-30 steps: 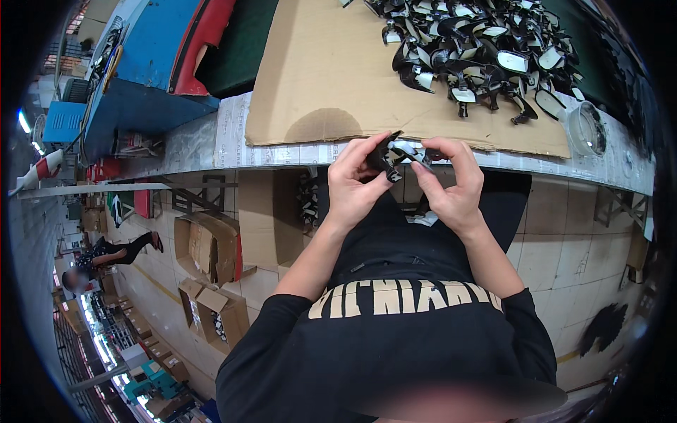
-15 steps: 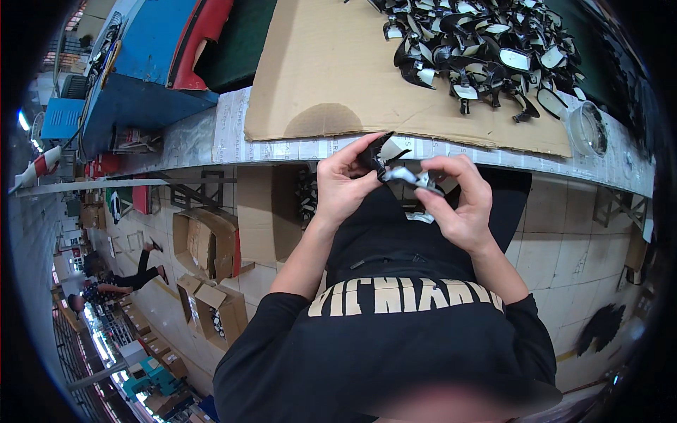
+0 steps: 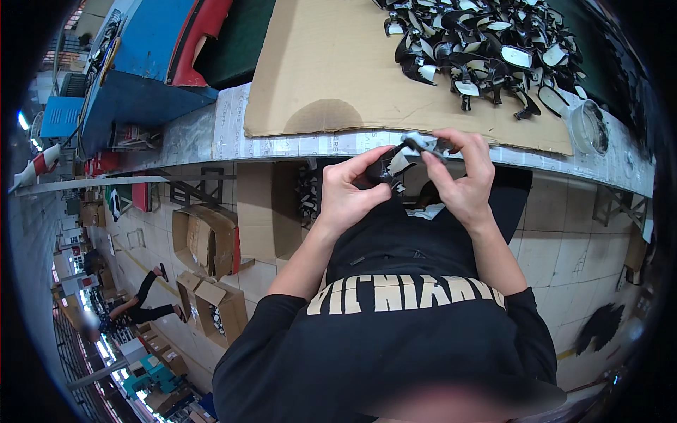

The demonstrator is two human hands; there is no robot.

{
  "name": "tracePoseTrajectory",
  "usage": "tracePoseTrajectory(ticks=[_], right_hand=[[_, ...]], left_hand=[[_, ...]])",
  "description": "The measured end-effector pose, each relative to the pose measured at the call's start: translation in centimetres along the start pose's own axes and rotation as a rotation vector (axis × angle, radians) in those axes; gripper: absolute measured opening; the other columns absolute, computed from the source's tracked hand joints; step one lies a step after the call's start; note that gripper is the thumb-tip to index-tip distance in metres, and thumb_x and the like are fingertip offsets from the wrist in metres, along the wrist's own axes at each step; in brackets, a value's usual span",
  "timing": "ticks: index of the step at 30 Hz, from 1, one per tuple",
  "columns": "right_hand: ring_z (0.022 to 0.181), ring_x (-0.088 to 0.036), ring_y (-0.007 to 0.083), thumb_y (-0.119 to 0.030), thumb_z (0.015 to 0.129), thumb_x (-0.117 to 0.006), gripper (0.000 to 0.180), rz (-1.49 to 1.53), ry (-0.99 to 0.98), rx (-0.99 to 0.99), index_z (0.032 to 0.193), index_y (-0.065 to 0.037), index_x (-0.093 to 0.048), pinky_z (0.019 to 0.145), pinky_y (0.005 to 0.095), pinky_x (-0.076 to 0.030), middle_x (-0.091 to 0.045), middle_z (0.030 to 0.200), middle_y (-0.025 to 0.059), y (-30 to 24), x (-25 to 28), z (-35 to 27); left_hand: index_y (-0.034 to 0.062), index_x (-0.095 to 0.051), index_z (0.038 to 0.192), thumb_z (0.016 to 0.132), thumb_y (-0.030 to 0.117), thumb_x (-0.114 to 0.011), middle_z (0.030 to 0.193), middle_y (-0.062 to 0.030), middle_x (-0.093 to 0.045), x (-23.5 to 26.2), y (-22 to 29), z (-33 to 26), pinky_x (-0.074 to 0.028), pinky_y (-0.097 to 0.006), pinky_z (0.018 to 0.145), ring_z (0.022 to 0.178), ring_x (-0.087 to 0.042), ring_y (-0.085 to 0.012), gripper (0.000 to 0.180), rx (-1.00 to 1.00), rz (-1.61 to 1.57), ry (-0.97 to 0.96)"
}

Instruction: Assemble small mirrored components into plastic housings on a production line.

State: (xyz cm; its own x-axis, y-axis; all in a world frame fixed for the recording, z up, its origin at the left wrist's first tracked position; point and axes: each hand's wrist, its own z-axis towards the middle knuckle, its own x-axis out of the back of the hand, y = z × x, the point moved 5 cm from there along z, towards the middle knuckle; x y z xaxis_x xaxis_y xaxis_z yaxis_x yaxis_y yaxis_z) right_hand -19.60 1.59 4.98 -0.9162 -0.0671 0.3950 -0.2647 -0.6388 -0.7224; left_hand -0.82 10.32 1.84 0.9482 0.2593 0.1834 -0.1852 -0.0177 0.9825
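In front of my lap, at the table's near edge, both hands are raised close together. My left hand [image 3: 351, 192] is closed round a glossy black curved piece [image 3: 381, 169] with a pale part facing right. My right hand [image 3: 462, 169] pinches a crumpled whitish-grey cloth-like scrap [image 3: 434, 146] between thumb and fingers. The scrap reaches the upper end of the black piece; blur and fingers hide just how they touch. Beyond my hands, on a cardboard sheet [image 3: 310, 77], lies a heap of similar black pieces with white faces [image 3: 486, 53].
A clear round container [image 3: 587, 128] stands at the table's right end. Blue machinery [image 3: 141, 49] with a red part is at the left. Open cardboard boxes [image 3: 204, 240] sit on the floor to my left, and a person [image 3: 144, 303] walks farther off.
My right hand has moved up and tilted, bringing the whitish scrap to the top of the black piece. My left hand has turned the piece slightly. The distant person has stepped along.
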Motion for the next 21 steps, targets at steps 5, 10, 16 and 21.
tracePoseTrajectory(ticks=[5,10,16,21], right_hand=[[0.075,-0.056,0.0221,-0.007,0.072,-0.081,0.033,0.06,0.014,-0.075,0.103,-0.005,-0.071,0.069,0.0337,-0.046,-0.064,0.085,0.0069,-0.3,0.7,-0.4],[0.076,-0.058,0.0238,-0.008,0.07,-0.082,0.035,0.072,-0.111,-0.009,0.103,-0.006,-0.071,0.075,0.0352,-0.042,-0.067,0.085,0.0059,-1.3,-0.7,-1.4],[0.076,-0.058,0.0234,-0.009,0.072,-0.082,0.034,-0.086,0.01,0.006,0.104,-0.006,-0.071,0.076,0.0348,-0.043,-0.067,0.086,0.0054,0.7,0.3,-0.4],[0.077,-0.058,0.021,-0.008,0.074,-0.08,0.032,-0.046,0.017,-0.121,0.105,-0.006,-0.071,0.073,0.0337,-0.047,-0.066,0.089,0.0063,2.5,0.5,-0.1]], left_hand=[[-0.0042,-0.063,0.132,0.072,-0.016,-0.069,0.104,-0.0049,-0.072,-0.1,-0.6,-0.1,-0.054,-0.018,0.073,0.086,-0.065,-0.0039,0.061,0.117,-0.163,-0.019],[-0.0087,-0.058,0.135,0.075,-0.017,-0.07,0.11,-0.0123,-0.072,-0.5,-1.2,0.1,-0.059,-0.024,0.08,0.092,-0.07,-0.012,0.062,0.124,-0.388,0.028],[-0.009,-0.056,0.136,0.075,-0.016,-0.073,0.109,-0.0169,-0.072,-0.2,-1.2,0.1,-0.061,-0.027,0.078,0.089,-0.074,-0.0185,0.063,0.225,-0.52,0.02],[-0.0079,-0.057,0.136,0.075,-0.015,-0.073,0.107,-0.0171,-0.073,0.7,-1.8,-0.1,-0.061,-0.026,0.074,0.087,-0.074,-0.0195,0.063,0.235,-0.483,0.044]])
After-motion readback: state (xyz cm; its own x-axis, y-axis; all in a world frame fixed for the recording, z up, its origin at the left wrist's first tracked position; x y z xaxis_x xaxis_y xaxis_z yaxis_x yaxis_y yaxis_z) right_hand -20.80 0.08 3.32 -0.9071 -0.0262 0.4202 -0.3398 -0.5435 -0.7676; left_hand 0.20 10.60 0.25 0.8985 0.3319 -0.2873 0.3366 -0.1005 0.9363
